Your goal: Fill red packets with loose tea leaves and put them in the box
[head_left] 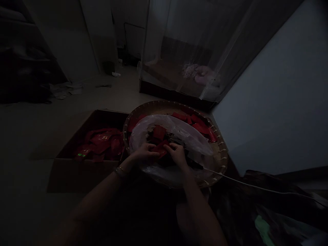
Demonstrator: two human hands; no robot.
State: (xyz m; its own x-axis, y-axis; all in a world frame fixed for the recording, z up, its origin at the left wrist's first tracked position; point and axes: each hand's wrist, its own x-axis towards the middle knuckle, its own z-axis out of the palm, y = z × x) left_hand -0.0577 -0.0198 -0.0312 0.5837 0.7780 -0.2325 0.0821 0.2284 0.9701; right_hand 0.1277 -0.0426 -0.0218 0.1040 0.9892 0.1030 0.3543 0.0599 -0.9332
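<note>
In dim light, a small red packet (161,149) is held between my two hands over a round woven tray (222,150). My left hand (144,152) pinches its left side with thumb and fingers. On the other side, the closed fingers of my right hand (177,154) grip the packet's right edge. Beneath them a clear plastic bag (189,131) lies spread in the tray, with small dark pieces on it. Another red packet (159,132) rests on the plastic just beyond my hands. A dark object (195,163) with a white cord lies by my right wrist.
Several red packets (201,127) lie along the tray's far right side. At left stands an open cardboard box (74,172) with red packages (99,140) inside. The white cord (246,183) runs off right. A netted bed (176,85) stands beyond; a pale wall (276,102) bounds the right.
</note>
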